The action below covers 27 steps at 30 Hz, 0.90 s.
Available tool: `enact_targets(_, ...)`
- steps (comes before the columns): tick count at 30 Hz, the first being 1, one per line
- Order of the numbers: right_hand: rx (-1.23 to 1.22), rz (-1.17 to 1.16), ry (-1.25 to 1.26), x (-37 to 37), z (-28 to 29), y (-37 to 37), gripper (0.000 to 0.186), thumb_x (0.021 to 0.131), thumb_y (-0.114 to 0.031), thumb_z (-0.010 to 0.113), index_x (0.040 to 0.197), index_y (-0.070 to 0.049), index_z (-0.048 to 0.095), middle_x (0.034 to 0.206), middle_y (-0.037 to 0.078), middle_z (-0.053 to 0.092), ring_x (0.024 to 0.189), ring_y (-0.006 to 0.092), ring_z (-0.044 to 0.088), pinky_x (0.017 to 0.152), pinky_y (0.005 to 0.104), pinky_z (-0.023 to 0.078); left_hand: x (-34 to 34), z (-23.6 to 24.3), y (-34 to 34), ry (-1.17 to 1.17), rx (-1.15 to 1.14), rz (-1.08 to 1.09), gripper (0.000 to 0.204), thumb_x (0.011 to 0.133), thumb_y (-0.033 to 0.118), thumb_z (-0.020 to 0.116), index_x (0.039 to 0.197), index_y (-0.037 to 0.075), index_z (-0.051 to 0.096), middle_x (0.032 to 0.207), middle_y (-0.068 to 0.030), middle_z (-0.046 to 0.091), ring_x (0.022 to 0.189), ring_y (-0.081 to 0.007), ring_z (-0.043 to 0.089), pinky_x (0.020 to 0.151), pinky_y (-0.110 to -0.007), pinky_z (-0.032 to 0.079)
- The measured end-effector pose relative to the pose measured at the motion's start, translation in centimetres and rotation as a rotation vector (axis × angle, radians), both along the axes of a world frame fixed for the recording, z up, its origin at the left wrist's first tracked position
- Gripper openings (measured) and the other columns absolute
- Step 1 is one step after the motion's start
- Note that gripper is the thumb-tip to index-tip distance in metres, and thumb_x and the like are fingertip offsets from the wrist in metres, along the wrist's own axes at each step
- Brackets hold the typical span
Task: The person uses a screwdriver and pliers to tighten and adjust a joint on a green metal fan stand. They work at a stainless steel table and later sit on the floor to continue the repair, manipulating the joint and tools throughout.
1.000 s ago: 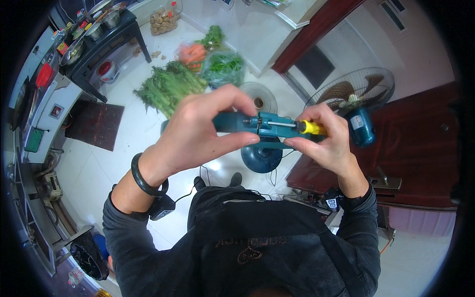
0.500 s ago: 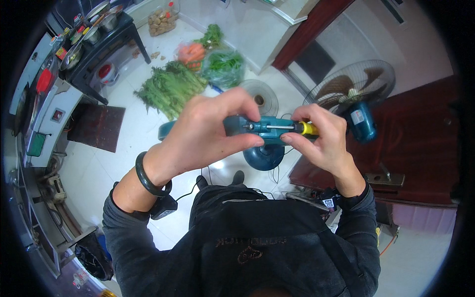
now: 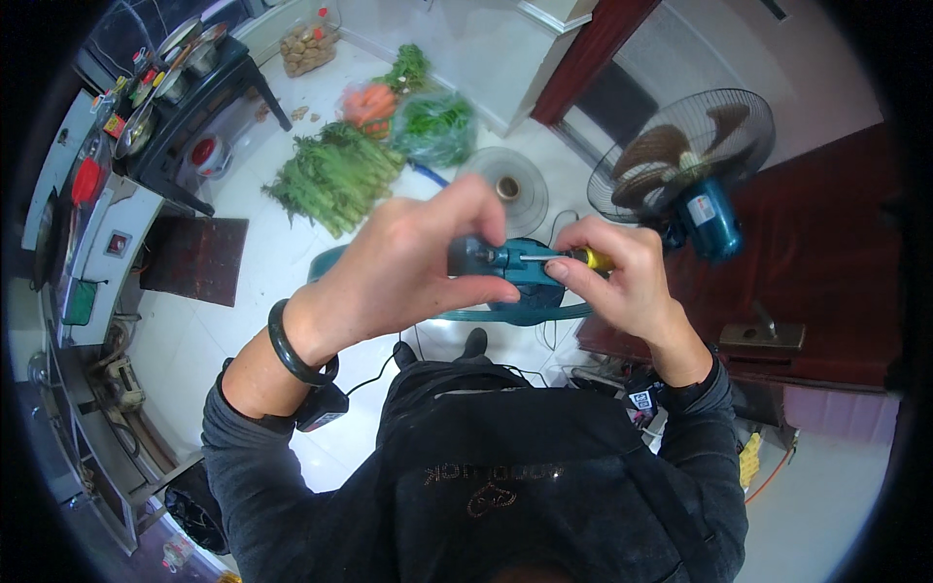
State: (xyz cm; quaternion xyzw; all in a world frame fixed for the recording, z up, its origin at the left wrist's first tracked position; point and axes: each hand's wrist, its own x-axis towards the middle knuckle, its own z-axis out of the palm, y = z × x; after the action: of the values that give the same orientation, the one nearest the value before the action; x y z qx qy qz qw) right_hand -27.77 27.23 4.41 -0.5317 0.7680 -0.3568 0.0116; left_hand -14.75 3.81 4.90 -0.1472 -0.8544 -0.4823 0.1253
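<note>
Above the dark teal round base (image 3: 520, 305), my left hand (image 3: 389, 267) curls its fingers and thumb around a teal metal fitting (image 3: 515, 267). My right hand (image 3: 617, 277) is closed on a screwdriver with a yellow handle (image 3: 598, 259), its thumb beside the thin metal shaft lying along the fitting. A fan head (image 3: 708, 222) with brown blades in a wire cage stands right of my hands. A round wire grille (image 3: 520, 204) with a centre hole lies on the floor beyond them.
Bunched greens (image 3: 328, 180), carrots (image 3: 367, 107), bagged leaves (image 3: 432, 126) and a potato sack (image 3: 309, 49) lie on the floor (image 3: 204, 360). A dark table (image 3: 258, 83) with bowls and bottles stands back left. A red-brown door (image 3: 816, 272) is at right; cables cross the floor near my feet.
My hands and the fitting sit slightly lower in view. My right thumb has moved left along the screwdriver, and more of a teal curved rim shows below the fitting.
</note>
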Motion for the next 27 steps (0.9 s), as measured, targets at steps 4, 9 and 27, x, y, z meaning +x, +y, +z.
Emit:
enact_targets(4,-0.01,-0.003,-0.103,-0.1,-0.3,0.6,0.024,0.087,-0.03,0.079,0.085,-0.008,0.07,0.06,0.008,0.062,0.054,0.0247,0.065,0.051,0.0333,0.046,-0.7,0.0,0.6,-0.001,-0.026,-0.025,0.046,0.077,0.014,0.091,0.101,0.006,0.052,0.09,-0.0081,0.072,0.088,-0.0144,0.073,0.075,-0.025,0.056)
enact_targets(9,0.037,-0.014,-0.221,-0.6,-1.1,1.9,0.026,0.09,-0.033,0.076,0.087,-0.008,0.072,0.059,0.008,0.061,0.054,0.0244,0.066,0.052,0.0328,0.047,-1.8,-0.5,1.4,-0.055,-0.036,-0.059,0.051,0.075,0.014,0.092,0.098,0.007,0.047,0.092,-0.009,0.073,0.092,-0.0157,0.074,0.077,-0.026,0.057)
enact_targets(27,0.164,-0.704,0.234,19.3,-3.4,13.3,0.06,0.084,-0.023,0.078,0.141,-0.019,0.062,0.068,0.004,0.058,0.058,0.0214,0.06,0.051,0.0339,0.047,-3.9,-4.3,11.9,-0.206,-0.062,-0.85,0.06,0.075,0.013,0.093,0.106,0.007,0.042,0.09,-0.0033,0.065,0.088,-0.0063,0.062,0.074,-0.023,0.051)
